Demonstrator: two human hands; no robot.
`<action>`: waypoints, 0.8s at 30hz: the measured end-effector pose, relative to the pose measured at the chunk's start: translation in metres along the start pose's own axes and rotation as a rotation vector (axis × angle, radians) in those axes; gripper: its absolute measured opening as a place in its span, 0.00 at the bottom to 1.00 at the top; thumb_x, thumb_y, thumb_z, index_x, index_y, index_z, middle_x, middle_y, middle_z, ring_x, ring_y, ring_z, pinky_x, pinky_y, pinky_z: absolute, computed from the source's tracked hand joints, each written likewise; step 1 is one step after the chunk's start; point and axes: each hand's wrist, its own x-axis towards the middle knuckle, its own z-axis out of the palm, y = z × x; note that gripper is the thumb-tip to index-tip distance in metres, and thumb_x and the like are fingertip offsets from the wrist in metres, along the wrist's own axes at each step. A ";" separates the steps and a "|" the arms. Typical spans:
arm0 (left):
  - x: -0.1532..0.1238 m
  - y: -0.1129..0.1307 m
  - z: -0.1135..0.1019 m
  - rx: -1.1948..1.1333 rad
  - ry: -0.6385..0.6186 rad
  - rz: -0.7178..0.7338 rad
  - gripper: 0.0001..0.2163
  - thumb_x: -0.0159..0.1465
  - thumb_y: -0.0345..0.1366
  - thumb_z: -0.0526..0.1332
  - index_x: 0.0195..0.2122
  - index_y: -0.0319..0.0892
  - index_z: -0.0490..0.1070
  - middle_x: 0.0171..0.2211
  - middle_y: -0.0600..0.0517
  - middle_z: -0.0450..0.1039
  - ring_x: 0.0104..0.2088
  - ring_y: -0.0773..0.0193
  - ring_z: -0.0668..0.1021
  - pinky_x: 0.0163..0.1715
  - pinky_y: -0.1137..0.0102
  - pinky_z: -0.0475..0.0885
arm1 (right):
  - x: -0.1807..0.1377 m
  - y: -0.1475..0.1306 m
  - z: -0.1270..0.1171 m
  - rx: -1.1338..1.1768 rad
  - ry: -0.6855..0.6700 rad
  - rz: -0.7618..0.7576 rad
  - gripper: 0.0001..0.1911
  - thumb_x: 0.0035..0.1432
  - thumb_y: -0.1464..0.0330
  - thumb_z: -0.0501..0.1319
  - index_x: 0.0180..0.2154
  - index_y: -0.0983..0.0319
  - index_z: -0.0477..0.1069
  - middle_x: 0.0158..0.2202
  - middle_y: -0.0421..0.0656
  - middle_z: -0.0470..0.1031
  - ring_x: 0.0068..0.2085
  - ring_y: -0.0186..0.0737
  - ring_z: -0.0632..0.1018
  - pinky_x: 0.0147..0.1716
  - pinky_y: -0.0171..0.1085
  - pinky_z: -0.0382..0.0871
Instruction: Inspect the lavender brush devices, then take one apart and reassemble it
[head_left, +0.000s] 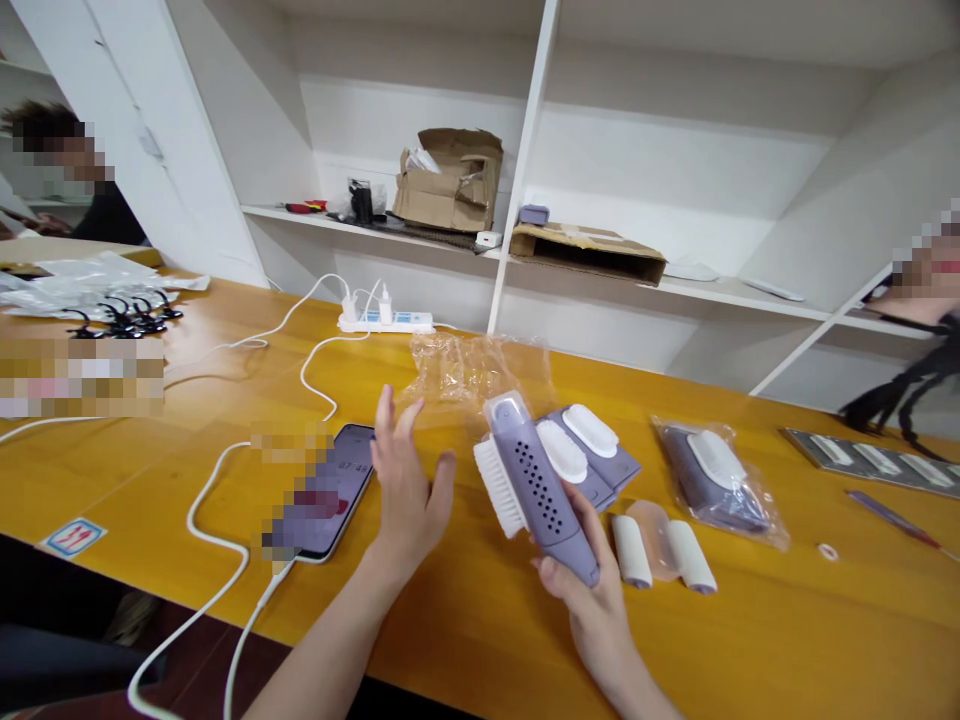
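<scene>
Holding one purple brush (536,485) in the right hand (592,600): fingers wrapped round its lower handle, thumb on the near side, white bristles facing left, perforated face up, tilted above the wooden table (480,620). Left hand (405,480) is open, fingers spread and upright, palm toward the brush, just beside the bristles but not touching, holding nothing

Counts on the table:
- 2 more purple units (592,455) lying flat just behind the held brush, each with a white oval pad on top
- 2 white rollers (660,550) near the right hand, side by side, with a pinkish translucent piece between them
- 1 sealed clear bag (716,480) right of those, containing one purple unit with a white pad
- 1 empty-looking crumpled clear bag (472,370) behind the left hand; contents cannot be made out
- 1 phone (330,490) left of the left hand, screen up, white cable plugged in at the near end
- 1 power strip (386,322) at the back edge, 2 white chargers plugged in
- 1 flat dark tray (870,460) far right, holding a row of pale pieces, count not clear
- 1 purple stick (892,518) in front of that tray

Shelf behind: 2 cardboard boxes (450,185), one opened upright, one flat; contents not visible

Other people at the far left and far right edges, not involved with these items
</scene>
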 end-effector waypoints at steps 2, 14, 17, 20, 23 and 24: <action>-0.002 0.003 0.002 -0.422 0.009 -0.002 0.25 0.59 0.34 0.58 0.57 0.51 0.54 0.65 0.45 0.44 0.62 0.48 0.57 0.57 0.50 0.54 | 0.000 0.000 -0.001 0.103 -0.077 0.049 0.36 0.42 0.62 0.69 0.54 0.53 0.62 0.49 0.44 0.72 0.39 0.44 0.74 0.35 0.39 0.66; 0.004 0.012 -0.003 -1.677 -0.685 -0.817 0.35 0.52 0.57 0.59 0.56 0.40 0.64 0.50 0.40 0.72 0.49 0.41 0.73 0.47 0.53 0.66 | -0.001 -0.007 0.001 0.391 -0.603 0.426 0.31 0.47 0.49 0.61 0.45 0.66 0.72 0.40 0.54 0.78 0.34 0.53 0.80 0.31 0.41 0.66; 0.002 0.012 0.003 -1.718 -0.735 -0.868 0.32 0.52 0.56 0.59 0.50 0.36 0.69 0.47 0.40 0.74 0.45 0.44 0.75 0.44 0.57 0.68 | -0.001 -0.008 0.002 0.393 -0.685 0.524 0.36 0.49 0.45 0.58 0.51 0.64 0.67 0.45 0.56 0.76 0.38 0.55 0.80 0.34 0.42 0.67; 0.001 0.015 0.008 -1.683 -0.739 -0.985 0.30 0.54 0.56 0.56 0.44 0.32 0.73 0.41 0.40 0.76 0.37 0.50 0.78 0.37 0.63 0.71 | 0.000 -0.004 0.002 0.288 -0.655 0.517 0.31 0.46 0.52 0.65 0.46 0.66 0.70 0.39 0.53 0.78 0.35 0.50 0.81 0.29 0.37 0.68; 0.002 0.018 0.011 -1.583 -0.715 -1.044 0.29 0.56 0.55 0.54 0.40 0.31 0.74 0.37 0.40 0.77 0.34 0.52 0.79 0.33 0.65 0.71 | 0.000 0.001 0.004 0.216 -0.596 0.540 0.28 0.42 0.61 0.70 0.44 0.65 0.68 0.33 0.48 0.79 0.28 0.43 0.81 0.23 0.31 0.66; 0.002 0.018 0.012 -1.544 -0.712 -1.049 0.28 0.56 0.55 0.54 0.41 0.31 0.74 0.38 0.39 0.77 0.34 0.52 0.79 0.32 0.65 0.71 | 0.000 0.002 0.005 0.206 -0.577 0.560 0.27 0.41 0.64 0.71 0.44 0.65 0.68 0.32 0.47 0.79 0.25 0.41 0.81 0.21 0.30 0.65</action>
